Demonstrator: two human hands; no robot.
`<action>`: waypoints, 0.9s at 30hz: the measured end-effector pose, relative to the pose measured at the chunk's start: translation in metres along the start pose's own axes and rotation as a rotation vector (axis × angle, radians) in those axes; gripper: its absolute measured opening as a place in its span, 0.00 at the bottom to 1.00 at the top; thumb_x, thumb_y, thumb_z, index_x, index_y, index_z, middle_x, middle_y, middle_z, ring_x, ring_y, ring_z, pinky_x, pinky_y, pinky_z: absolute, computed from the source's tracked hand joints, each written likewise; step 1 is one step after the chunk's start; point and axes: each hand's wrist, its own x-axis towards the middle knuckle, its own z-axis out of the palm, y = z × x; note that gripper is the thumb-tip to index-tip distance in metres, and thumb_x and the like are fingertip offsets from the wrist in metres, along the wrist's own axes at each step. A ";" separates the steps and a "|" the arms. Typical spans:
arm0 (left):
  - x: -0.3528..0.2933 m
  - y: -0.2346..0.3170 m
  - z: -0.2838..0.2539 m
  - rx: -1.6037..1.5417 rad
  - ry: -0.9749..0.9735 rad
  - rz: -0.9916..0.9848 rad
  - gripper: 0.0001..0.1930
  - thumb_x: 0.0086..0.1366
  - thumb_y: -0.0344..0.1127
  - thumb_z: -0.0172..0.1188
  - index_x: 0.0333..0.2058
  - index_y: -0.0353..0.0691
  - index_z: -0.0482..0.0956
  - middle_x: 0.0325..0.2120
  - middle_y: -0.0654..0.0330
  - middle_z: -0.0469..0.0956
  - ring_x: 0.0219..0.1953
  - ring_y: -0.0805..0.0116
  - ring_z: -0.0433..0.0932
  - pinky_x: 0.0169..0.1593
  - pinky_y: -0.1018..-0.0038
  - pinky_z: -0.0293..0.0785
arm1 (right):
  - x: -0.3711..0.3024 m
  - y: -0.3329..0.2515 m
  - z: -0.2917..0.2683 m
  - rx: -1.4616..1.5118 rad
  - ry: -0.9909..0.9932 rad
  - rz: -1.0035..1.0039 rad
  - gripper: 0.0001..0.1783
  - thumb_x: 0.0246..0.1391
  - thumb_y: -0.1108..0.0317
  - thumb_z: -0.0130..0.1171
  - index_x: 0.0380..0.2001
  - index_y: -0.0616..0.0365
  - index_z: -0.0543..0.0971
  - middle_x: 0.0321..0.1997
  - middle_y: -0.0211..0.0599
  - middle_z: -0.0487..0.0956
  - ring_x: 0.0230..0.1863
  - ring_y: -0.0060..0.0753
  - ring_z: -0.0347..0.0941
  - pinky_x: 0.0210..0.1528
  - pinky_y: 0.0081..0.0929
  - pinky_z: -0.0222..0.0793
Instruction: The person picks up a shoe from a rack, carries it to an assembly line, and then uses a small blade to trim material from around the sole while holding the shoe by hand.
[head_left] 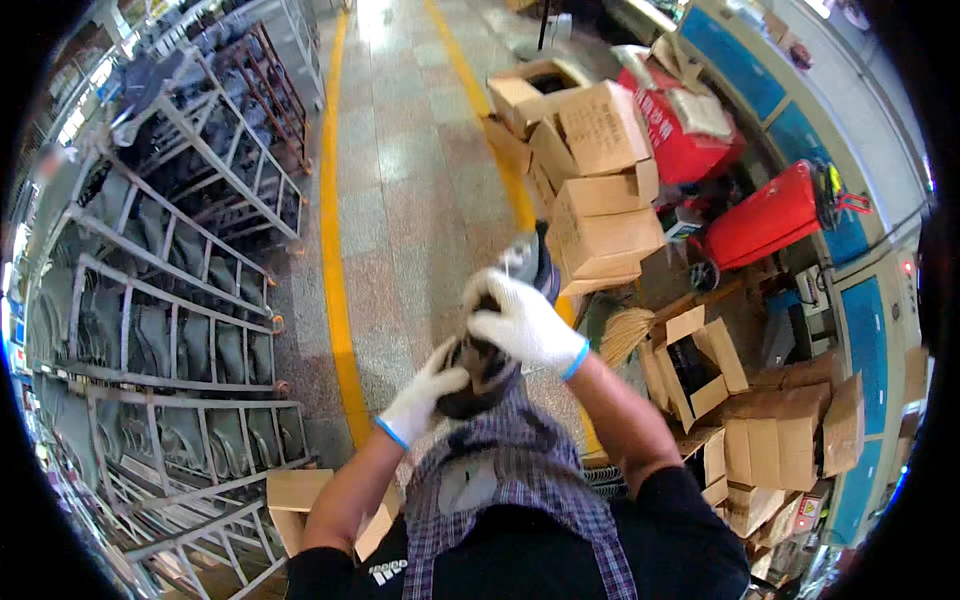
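Held in front of my apron (470, 485) is a dark shoe (480, 402), with a lighter grey end pointing away from me. My left hand (425, 393), in a white knit glove with a blue cuff, is closed on the near left side of the shoe, thumb on top. Gloved the same way, my right hand (527, 325) lies across the upper part of the shoe with its fingers curled around it. The gloves hide much of the shoe's middle, and its exact cut is hard to make out.
Metal racks (185, 345) of grey shoe-shaped pieces line the left. Yellow floor stripes (335, 250) run ahead. On the right are open cardboard boxes (605, 235), a broom (625, 335), a red wheeled cylinder (765, 215) and blue-panelled machines (865, 330).
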 end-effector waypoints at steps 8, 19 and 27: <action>0.208 0.124 -0.054 -0.385 0.001 0.105 0.45 0.71 0.58 0.64 0.79 0.49 0.56 0.75 0.52 0.65 0.74 0.47 0.68 0.74 0.45 0.69 | 0.301 0.016 -0.093 -0.214 -0.213 -0.251 0.14 0.58 0.67 0.63 0.46 0.54 0.76 0.35 0.48 0.83 0.41 0.55 0.84 0.43 0.44 0.80; 0.466 0.420 -0.160 -0.874 -0.423 0.358 0.46 0.73 0.67 0.53 0.77 0.40 0.59 0.75 0.46 0.63 0.74 0.45 0.65 0.77 0.46 0.61 | 0.519 0.071 -0.193 0.065 -0.159 -0.622 0.18 0.57 0.71 0.71 0.51 0.56 0.83 0.43 0.45 0.86 0.40 0.47 0.86 0.42 0.37 0.82; 0.659 0.700 -0.251 -0.720 -0.511 0.593 0.62 0.58 0.88 0.52 0.77 0.42 0.61 0.73 0.40 0.65 0.66 0.36 0.74 0.58 0.40 0.80 | 0.651 0.289 -0.275 -0.050 0.248 0.506 0.19 0.64 0.57 0.67 0.53 0.54 0.83 0.48 0.48 0.88 0.50 0.45 0.87 0.54 0.36 0.81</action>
